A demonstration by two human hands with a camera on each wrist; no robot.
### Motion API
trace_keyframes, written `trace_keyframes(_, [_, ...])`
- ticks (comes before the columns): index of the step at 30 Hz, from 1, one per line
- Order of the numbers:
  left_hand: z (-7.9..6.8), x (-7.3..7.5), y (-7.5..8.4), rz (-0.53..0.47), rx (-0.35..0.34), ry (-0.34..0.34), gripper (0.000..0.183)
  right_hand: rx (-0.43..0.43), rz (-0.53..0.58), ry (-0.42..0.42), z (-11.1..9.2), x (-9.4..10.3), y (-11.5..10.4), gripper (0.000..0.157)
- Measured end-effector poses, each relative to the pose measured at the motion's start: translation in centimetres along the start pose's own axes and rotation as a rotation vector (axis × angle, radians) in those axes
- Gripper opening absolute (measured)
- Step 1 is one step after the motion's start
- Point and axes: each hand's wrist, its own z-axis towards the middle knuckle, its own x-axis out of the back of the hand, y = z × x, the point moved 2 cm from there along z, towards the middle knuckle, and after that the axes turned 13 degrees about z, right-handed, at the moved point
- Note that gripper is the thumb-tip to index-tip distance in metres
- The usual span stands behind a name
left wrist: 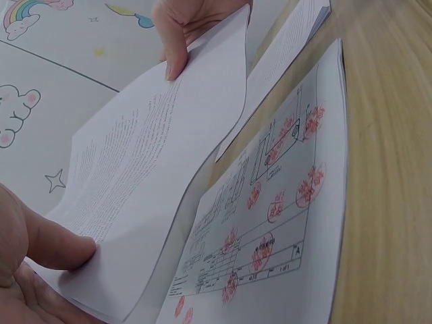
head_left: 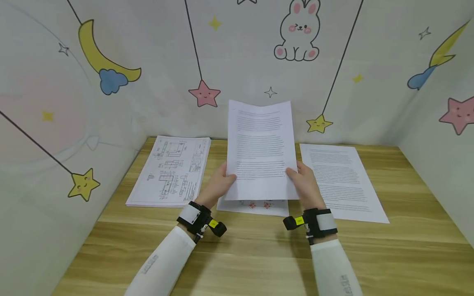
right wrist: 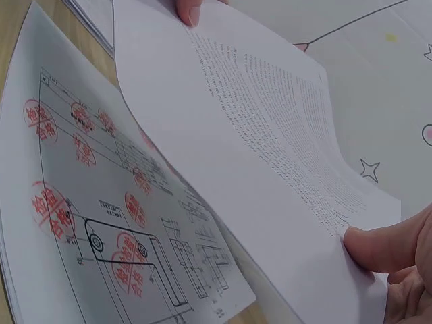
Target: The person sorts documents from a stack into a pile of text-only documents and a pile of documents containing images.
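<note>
From my remote feed, the left hand (head_left: 221,181) and right hand (head_left: 306,183) pinch a printed paper (head_left: 261,144) above the stamped drawing (head_left: 257,209); text pages (head_left: 342,185) lie right of that drawing, line drawings (head_left: 170,170) left.

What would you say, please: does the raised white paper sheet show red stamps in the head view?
No, the raised white paper sheet shows only rows of dark printed text on its facing side.

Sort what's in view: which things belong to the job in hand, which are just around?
In the job:
printed paper, held by left hand and right hand
red-stamped drawing below it, probably
drawing stack at left and text pages at right, probably, though untouched

Just around:
cartoon backdrop
wrist bands
</note>
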Motion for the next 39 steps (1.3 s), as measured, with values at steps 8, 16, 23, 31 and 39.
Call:
trace_keyframes(8, [1.1,-2.6,1.8,0.071,-0.058,-0.039,0.054,0.025,-0.139,0.094,0.4,2.7,-1.0,0.052])
trace_keyframes(16, [1.3,-5.5,3.2,0.099,-0.092,-0.117,0.048,0.010,-0.258,0.110,0.1,6.4,-2.3,0.056])
trace_keyframes(23, [1.7,-7.5,3.6,0.120,-0.116,-0.135,0.053,0.017,-0.298,0.120,-0.4,8.6,-2.5,0.063])
trace_keyframes(31, [1.9,-10.3,4.3,0.094,-0.096,-0.169,0.044,-0.016,-0.336,0.188,-0.6,11.7,-2.2,0.067])
trace_keyframes(39, [1.3,-13.2,4.7,0.080,-0.097,-0.214,0.047,-0.067,-0.336,0.211,0.2,15.6,-0.4,0.071])
